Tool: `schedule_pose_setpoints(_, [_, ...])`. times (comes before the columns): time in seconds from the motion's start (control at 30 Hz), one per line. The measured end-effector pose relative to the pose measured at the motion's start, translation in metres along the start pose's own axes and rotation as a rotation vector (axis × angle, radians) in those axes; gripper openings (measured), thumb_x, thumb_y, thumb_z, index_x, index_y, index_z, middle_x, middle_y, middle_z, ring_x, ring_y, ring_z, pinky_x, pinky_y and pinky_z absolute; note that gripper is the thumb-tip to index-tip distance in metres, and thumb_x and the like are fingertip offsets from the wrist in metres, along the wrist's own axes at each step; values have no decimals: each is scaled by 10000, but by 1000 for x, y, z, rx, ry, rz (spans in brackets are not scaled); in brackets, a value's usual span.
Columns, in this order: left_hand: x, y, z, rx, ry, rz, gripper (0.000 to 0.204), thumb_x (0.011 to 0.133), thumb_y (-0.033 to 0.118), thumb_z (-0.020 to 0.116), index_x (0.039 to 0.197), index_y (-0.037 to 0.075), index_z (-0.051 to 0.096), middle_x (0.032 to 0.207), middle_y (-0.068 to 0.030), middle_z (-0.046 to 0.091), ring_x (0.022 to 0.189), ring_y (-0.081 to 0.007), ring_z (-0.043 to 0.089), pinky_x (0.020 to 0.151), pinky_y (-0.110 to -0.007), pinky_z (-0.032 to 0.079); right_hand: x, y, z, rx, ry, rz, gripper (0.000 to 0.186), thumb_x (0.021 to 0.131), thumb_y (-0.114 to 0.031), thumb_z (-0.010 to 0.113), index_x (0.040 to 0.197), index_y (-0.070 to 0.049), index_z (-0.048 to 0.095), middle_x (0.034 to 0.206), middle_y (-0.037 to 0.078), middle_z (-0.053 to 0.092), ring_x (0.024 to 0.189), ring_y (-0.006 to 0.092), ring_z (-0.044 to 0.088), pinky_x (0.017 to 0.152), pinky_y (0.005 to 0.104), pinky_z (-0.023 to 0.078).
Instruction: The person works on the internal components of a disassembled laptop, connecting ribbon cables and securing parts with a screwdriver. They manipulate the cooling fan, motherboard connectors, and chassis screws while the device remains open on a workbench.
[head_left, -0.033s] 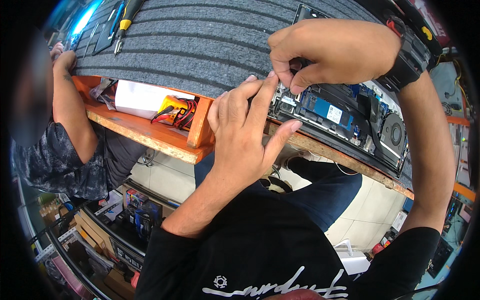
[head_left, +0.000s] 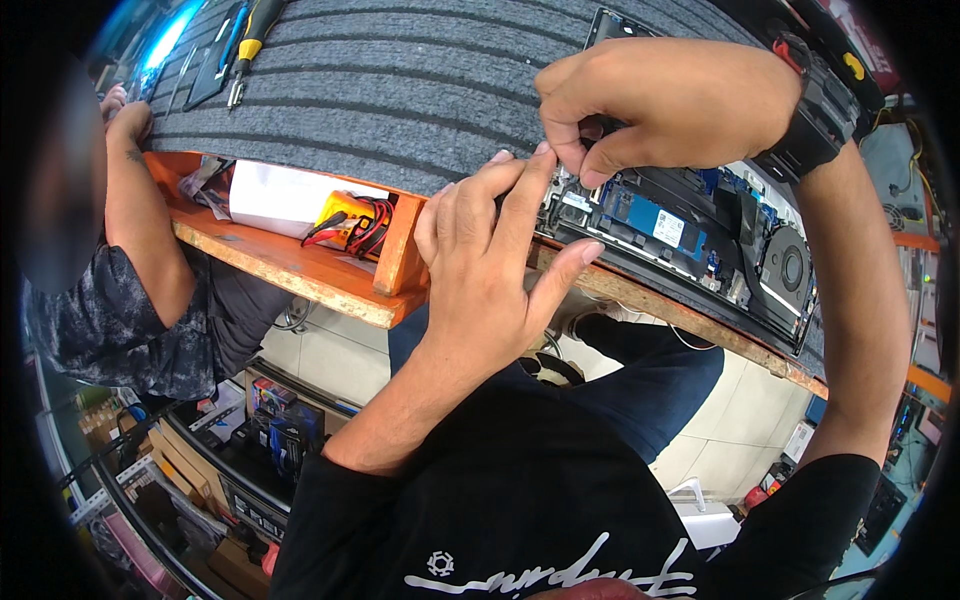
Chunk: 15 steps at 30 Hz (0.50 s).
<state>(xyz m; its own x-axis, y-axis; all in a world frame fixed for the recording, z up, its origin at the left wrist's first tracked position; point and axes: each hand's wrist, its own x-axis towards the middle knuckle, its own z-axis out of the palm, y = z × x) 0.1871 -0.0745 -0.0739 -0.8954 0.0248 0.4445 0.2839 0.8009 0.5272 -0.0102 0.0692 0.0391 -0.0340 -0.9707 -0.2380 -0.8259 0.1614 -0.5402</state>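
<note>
Left hand [head_left: 485, 265]: fingers extended, thumb spread wide, nothing gripped; forefinger at laptop's [head_left: 722, 205] left edge, likely to steady it.
Right hand [head_left: 665, 105]: curled over laptop's left end, thumb close to forefinger; can't tell if anything is pinched. Bent wrist probably brings fingertips in from above.
Laptop: innards bared, at mat's [head_left: 400, 90] near edge before the person, presumably for easy reach.
Fan [head_left: 790, 268]: laptop's right end, uncovered.
Screwdriver [head_left: 254, 40]: on mat, well apart from both hands, seemingly parked.
Meter [head_left: 340, 205]: in shelf [head_left: 270, 255], leads bundled, likely stowed.
</note>
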Motion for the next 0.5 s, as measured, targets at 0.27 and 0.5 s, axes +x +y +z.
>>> schedule_pose_setpoints(0.27, [2,-3,1,-9,-3,-1,738,965,449,761,1525,21,544,1366,-115,535,1327,-295,485,1108,-508,300,1,2,0,27,19,29,193,888,-134,822,907,5,689,934,84,650,827,226,644,760,364,536])
schedule_pose_setpoints(0.5, [3,-2,0,-6,-9,-3,708,962,404,768,1516,11,569,1379,-143,553,1308,-325,497,1112,-476,317,1,4,3,-1,44,3,191,892,-145,824,914,3,705,932,80,657,810,223,647,749,358,539])
